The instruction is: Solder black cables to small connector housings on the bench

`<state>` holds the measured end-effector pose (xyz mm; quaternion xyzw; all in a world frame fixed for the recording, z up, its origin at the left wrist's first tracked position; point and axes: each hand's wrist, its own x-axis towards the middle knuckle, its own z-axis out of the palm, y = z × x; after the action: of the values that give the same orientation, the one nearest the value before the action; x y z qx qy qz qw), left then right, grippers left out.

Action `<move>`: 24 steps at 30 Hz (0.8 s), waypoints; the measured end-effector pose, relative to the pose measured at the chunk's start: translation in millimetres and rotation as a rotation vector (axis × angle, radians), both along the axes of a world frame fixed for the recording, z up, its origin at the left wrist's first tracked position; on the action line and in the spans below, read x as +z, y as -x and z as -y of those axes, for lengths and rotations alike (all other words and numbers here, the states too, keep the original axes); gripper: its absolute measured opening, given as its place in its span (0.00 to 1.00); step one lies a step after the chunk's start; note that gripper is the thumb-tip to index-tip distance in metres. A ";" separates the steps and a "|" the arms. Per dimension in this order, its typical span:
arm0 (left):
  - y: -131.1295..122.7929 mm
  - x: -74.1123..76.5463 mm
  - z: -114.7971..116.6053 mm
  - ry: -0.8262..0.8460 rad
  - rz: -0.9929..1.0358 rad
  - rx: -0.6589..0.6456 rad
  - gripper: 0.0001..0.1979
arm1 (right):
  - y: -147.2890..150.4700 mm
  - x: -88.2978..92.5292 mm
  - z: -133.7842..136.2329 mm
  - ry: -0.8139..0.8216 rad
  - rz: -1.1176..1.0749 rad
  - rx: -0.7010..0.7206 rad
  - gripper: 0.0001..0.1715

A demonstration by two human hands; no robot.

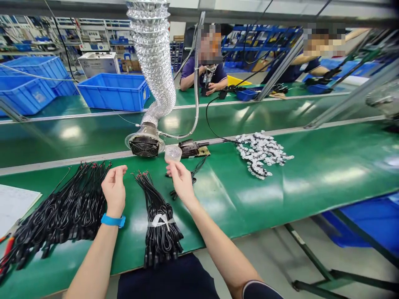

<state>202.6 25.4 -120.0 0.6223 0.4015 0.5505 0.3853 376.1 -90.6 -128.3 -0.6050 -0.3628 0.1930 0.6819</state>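
My left hand (114, 189), with a blue band on the wrist, is raised beside a spread of loose black cables (77, 207). Its fingers are curled together, and whatever lies in them is hidden. My right hand (181, 180) has thumb and fingers pinched at the front of a small round translucent tub (173, 153). Whether they touch the tub or hold something tiny, I cannot tell. Between my forearms lies a bundle of black cables (160, 232) bound with a white tie, its red-tipped wire ends pointing away from me. A few black cables (195, 172) lie behind my right hand.
A fume fan (144, 145) hangs on a silver duct (152, 54). Right of the tub is a soldering tool in its holder (188, 147). White-and-black small parts (262, 151) are piled farther right. Paper (15, 203) and red-handled pliers (8, 249) lie left. Two people work opposite.
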 end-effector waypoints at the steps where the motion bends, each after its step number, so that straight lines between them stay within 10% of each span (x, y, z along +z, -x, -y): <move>1: 0.6 -0.6 0.3 0.003 0.013 0.011 0.17 | 3.8 -5.5 10.6 0.028 0.002 -0.005 0.23; 12: 7.2 13.6 24.2 -0.034 -0.196 -0.040 0.14 | 84.7 -37.4 120.5 0.336 0.186 0.191 0.36; 20: 62.3 -22.4 164.3 0.111 -0.542 -0.356 0.31 | 96.3 -51.3 104.7 0.261 -0.053 0.102 0.30; 24: 79.8 -20.7 164.3 0.130 -0.485 -0.194 0.39 | 117.7 -26.9 67.6 0.120 -0.157 0.188 0.26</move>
<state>122.9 -138.9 -140.7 0.7456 0.4550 0.3188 0.3679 258.4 -158.2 -155.2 -0.5913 -0.3510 0.3242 0.6497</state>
